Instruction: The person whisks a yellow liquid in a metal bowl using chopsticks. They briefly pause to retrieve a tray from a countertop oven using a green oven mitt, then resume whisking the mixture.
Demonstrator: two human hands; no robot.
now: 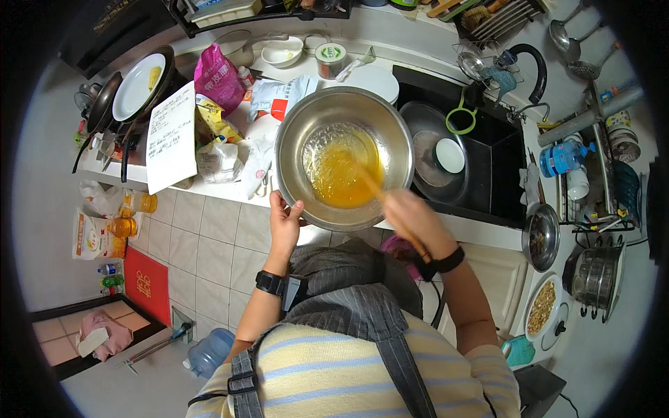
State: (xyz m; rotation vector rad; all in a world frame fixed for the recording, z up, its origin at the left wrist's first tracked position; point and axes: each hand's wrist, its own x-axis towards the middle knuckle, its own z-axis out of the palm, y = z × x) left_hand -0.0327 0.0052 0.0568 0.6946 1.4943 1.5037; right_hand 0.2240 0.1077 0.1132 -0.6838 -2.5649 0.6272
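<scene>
A large stainless steel mixing bowl (290, 157) is tilted at the counter edge, with a yellow, egg-like liquid (339, 183) in its bottom. My left hand (285, 222) grips the bowl's near left rim, thumb on the outside. My right hand (415, 222), blurred by motion, is shut on wooden chopsticks (372, 185) over the bowl's near right rim. Their tips reach into the liquid, where they blur. The liquid's surface is rippled and bubbly.
Right of the bowl is a black sink (496, 172) with a pan (462, 188) in it. A handwritten sheet (171, 138), a pink bag (218, 78) and a white packet (279, 96) lie left. A metal bowl (541, 237) stands at the right counter edge.
</scene>
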